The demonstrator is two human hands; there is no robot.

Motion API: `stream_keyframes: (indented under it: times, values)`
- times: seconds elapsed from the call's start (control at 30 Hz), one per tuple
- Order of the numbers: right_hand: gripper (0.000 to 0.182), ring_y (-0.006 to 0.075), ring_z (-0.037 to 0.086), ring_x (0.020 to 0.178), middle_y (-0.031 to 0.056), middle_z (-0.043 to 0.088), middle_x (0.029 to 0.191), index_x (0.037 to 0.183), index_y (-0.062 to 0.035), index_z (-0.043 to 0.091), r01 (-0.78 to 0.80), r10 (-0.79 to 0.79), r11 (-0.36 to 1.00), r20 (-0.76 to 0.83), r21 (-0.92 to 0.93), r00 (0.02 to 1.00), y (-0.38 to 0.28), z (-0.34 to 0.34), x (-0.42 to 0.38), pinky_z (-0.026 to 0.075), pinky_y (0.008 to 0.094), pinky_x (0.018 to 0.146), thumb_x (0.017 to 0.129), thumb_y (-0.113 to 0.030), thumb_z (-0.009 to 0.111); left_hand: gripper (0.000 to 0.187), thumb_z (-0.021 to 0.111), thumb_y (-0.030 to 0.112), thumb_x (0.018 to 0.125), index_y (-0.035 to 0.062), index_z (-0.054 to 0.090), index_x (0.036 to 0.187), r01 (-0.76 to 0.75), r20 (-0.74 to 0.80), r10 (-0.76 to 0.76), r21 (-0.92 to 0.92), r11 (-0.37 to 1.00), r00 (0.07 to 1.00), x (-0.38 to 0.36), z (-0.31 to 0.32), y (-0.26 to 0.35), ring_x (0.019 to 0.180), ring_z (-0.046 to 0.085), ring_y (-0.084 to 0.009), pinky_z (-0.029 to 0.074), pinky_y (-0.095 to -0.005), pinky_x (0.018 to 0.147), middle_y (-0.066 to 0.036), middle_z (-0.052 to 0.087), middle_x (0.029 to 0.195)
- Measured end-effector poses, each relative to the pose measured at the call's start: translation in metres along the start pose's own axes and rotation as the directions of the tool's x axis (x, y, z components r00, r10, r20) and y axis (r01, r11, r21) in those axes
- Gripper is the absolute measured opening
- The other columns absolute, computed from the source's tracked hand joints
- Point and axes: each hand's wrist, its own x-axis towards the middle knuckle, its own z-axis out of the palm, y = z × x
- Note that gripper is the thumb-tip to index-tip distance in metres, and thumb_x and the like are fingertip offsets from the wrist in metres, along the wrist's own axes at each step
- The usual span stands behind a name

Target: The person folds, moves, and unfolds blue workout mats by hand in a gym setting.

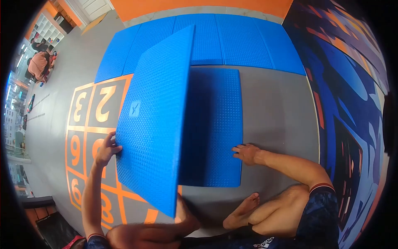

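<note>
A blue textured foam mat is in front of me in the head view, with a raised panel (153,95) tilted up on the left and a lower panel (226,124) flat on the floor. My left hand (108,150) is closed on the raised panel's left edge, thumb and fingers at the rim. Over at the right edge of the lower panel, my right hand (247,154) has its bent fingers hooked on the border. A small pale logo patch (134,108) shows on the raised panel. Where the two panels meet is hidden behind the raised one.
More blue mats (244,39) lie side by side along the orange wall (207,5). Orange numbered squares (78,106) mark the grey floor (273,103) on the left. A colourful mural wall (344,95) bounds the right. Another person (39,64) crouches far left.
</note>
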Motion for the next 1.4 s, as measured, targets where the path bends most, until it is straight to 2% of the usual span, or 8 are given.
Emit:
stream_keyframes:
  times: [0.53, 0.77, 0.87, 1.03, 1.13, 1.2, 1.3, 1.4]
  values:
    - [0.030, 0.0298, 0.053, 0.119, 0.0110, 0.049, 0.135, 0.115, 0.0001, 0.064, -0.143, 0.141, 0.987, -0.022, -0.074, 0.990, 0.022, 0.028, -0.027, 0.047, 0.0461, 0.097, 0.087, -0.007, 0.055, 0.066, 0.061, -0.013, 0.081, 0.0073, 0.042, 0.141, 0.313, -0.168, -0.283, 0.192, 0.930, 0.944, 0.036, -0.061, -0.152, 0.083, 0.062, -0.0179, 0.053, -0.0296, 0.063, -0.012, 0.062, 0.102]
    - [0.038, 0.0349, 0.041, 0.136, 0.0137, 0.044, 0.141, 0.123, 0.0031, 0.060, -0.242, 0.249, 0.967, 0.080, -0.082, 0.965, 0.026, 0.034, -0.046, 0.042, 0.0471, 0.105, 0.087, -0.008, 0.056, 0.057, 0.059, 0.015, 0.091, 0.0103, 0.042, 0.145, 0.397, 0.005, -0.408, 0.218, 0.891, 0.913, 0.052, -0.045, -0.203, 0.104, 0.061, -0.0256, 0.052, -0.0474, 0.077, -0.014, 0.062, 0.120]
    - [0.041, 0.0361, 0.038, 0.139, 0.0143, 0.043, 0.141, 0.125, 0.0032, 0.059, -0.254, 0.259, 0.965, 0.076, -0.068, 0.963, 0.028, 0.039, -0.047, 0.041, 0.0477, 0.107, 0.086, -0.010, 0.058, 0.050, 0.055, 0.029, 0.094, 0.0115, 0.048, 0.141, 0.101, 0.227, -0.123, 0.106, 0.989, 0.966, 0.063, -0.037, -0.243, 0.111, 0.060, -0.0263, 0.053, -0.0475, 0.078, -0.014, 0.062, 0.123]
    - [0.043, 0.0370, 0.041, 0.137, 0.0155, 0.045, 0.139, 0.124, 0.0030, 0.059, -0.250, 0.259, 0.965, 0.129, -0.083, 0.957, 0.022, 0.024, -0.047, 0.042, 0.0481, 0.105, 0.084, -0.010, 0.060, 0.066, 0.049, 0.051, 0.095, 0.0015, 0.048, 0.139, -0.233, 0.264, 0.215, 0.040, 0.972, 0.940, 0.054, -0.003, -0.146, 0.125, 0.050, -0.0276, 0.041, -0.0554, 0.100, -0.018, 0.054, 0.135]
    - [0.042, 0.0378, 0.046, 0.133, 0.0167, 0.048, 0.136, 0.123, 0.0032, 0.060, -0.246, 0.249, 0.968, 0.060, -0.055, 0.967, 0.027, 0.035, -0.045, 0.042, 0.0476, 0.105, 0.082, -0.010, 0.061, 0.079, 0.040, 0.058, 0.097, 0.0033, 0.028, 0.153, -0.234, -0.113, 0.225, -0.076, 0.969, 0.968, 0.036, 0.034, -0.041, 0.144, 0.029, -0.0293, 0.024, -0.0465, 0.117, -0.020, 0.030, 0.156]
    - [0.044, 0.0387, 0.048, 0.131, 0.0168, 0.049, 0.133, 0.123, 0.0030, 0.058, -0.248, 0.252, 0.966, 0.058, -0.069, 0.966, 0.028, 0.036, -0.043, 0.043, 0.0473, 0.104, 0.081, -0.010, 0.062, 0.075, 0.038, 0.053, 0.099, 0.0071, 0.021, 0.156, -0.343, -0.257, 0.342, 0.042, 0.938, 0.904, 0.010, 0.067, 0.039, 0.148, 0.020, -0.0305, 0.024, -0.0462, 0.118, -0.019, 0.024, 0.159]
    - [0.051, 0.0371, 0.052, 0.124, 0.0165, 0.050, 0.132, 0.126, 0.0024, 0.054, -0.259, 0.259, 0.966, 0.033, -0.024, 0.965, 0.036, 0.044, -0.039, 0.046, 0.0473, 0.099, 0.078, -0.012, 0.065, 0.077, 0.045, 0.050, 0.099, 0.0057, 0.019, 0.156, -0.499, -0.042, 0.510, 0.146, 0.854, 0.859, -0.031, 0.103, 0.094, 0.150, 0.012, -0.0334, 0.013, -0.0502, 0.121, -0.018, 0.017, 0.162]
    - [0.055, 0.0352, 0.057, 0.118, 0.0157, 0.051, 0.130, 0.128, 0.0003, 0.052, -0.278, 0.279, 0.960, 0.106, -0.025, 0.954, 0.033, 0.029, -0.043, 0.047, 0.0466, 0.098, 0.076, -0.012, 0.066, 0.073, 0.058, 0.032, 0.095, 0.0073, 0.024, 0.155, -0.479, 0.121, 0.591, 0.722, 0.499, 0.798, -0.031, 0.122, 0.075, 0.150, 0.007, -0.0397, 0.012, -0.0529, 0.120, -0.018, 0.015, 0.162]
